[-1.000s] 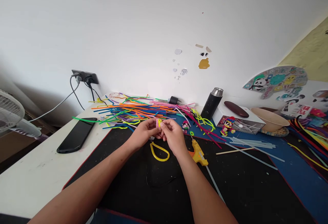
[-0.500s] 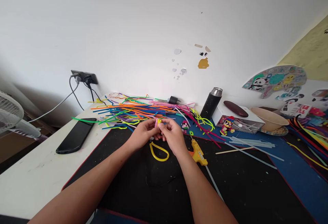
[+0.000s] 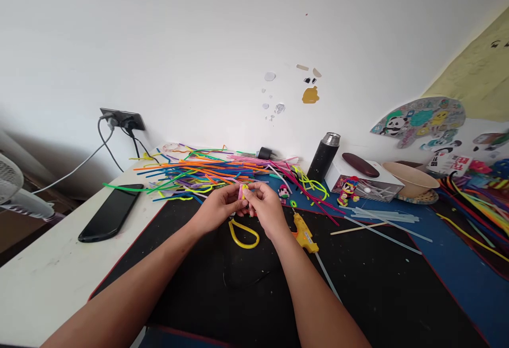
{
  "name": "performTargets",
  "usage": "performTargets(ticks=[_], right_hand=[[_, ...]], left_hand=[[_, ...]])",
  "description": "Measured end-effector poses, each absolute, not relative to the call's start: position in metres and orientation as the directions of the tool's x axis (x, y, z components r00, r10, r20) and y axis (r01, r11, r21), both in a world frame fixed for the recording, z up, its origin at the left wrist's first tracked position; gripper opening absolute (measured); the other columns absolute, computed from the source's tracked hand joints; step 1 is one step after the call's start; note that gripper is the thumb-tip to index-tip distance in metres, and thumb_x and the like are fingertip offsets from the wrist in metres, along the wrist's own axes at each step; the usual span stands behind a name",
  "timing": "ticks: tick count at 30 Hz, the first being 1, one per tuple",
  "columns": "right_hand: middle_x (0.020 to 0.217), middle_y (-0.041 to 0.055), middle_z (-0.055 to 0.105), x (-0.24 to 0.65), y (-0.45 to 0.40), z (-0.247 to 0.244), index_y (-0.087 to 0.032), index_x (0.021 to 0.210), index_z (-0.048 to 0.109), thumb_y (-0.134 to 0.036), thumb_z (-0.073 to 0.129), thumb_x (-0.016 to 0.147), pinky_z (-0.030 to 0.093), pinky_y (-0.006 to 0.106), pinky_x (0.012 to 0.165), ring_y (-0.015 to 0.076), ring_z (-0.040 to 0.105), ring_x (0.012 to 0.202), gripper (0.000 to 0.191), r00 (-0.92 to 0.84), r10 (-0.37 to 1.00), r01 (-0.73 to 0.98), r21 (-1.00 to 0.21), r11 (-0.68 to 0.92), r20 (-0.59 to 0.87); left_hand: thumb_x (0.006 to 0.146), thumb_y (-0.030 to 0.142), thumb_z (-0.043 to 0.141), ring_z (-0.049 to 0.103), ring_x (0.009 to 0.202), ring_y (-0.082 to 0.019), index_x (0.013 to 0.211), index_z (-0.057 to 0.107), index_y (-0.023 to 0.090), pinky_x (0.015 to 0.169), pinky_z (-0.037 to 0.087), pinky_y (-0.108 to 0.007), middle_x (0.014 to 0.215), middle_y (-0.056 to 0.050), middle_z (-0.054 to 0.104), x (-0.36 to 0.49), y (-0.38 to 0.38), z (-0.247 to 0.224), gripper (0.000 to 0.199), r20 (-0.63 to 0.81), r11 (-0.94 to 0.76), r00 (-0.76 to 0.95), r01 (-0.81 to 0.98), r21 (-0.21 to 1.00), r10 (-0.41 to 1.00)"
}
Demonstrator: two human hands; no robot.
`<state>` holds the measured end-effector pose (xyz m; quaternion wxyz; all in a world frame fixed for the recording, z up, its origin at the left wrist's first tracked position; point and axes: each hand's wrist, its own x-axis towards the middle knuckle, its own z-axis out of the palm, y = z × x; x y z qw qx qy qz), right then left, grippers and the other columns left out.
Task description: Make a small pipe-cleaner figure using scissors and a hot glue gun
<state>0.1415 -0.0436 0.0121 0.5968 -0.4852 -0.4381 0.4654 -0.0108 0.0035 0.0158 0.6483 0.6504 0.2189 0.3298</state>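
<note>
Between my two hands is a small pink and yellow fuzzy piece (image 3: 243, 191), seemingly made of pipe cleaner; fingers cover most of it. My left hand (image 3: 218, 206) pinches it from the left, fingers closed. From the right, my right hand (image 3: 265, 206) presses thumb and fingertips onto its yellow part. A yellow strap loop (image 3: 243, 246) hangs or lies just below the hands; its upper end is hidden by them. To the right of my right forearm, a yellow hot glue gun (image 3: 305, 235) lies on the black mat (image 3: 358, 289) with a glue stick in its back.
Behind the hands spreads a pile of coloured pipe cleaners (image 3: 199, 170). A black phone (image 3: 111, 212) lies left. On the right are a black thermos (image 3: 324, 156), a small figurine (image 3: 347, 191), clear glue sticks (image 3: 385, 215), a white box (image 3: 338, 170) and a bowl (image 3: 411, 178).
The view has shifted slightly, so the scene sits a little further left and the wall marks higher. Both hands keep the same grip on the pink and yellow piece.
</note>
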Motion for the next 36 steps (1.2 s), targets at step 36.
performTargets(ticks=[36], right_hand=[[0.101,0.0052,0.074,0.187,-0.047,0.038,-0.023,0.098,0.076,-0.015,0.059,0.096,0.04,0.028,0.072,0.0211,0.068,0.089,0.018,-0.091,0.995,0.973,-0.211,0.098,0.042]], left_hand=[[0.072,0.037,0.082,0.067,0.062,-0.014,0.086,0.073,0.015,0.059,0.058,-0.026,0.084,-0.006,0.076,-0.019,0.023,0.007,0.028,0.026,0.089,0.488,-0.212,0.973,0.872]])
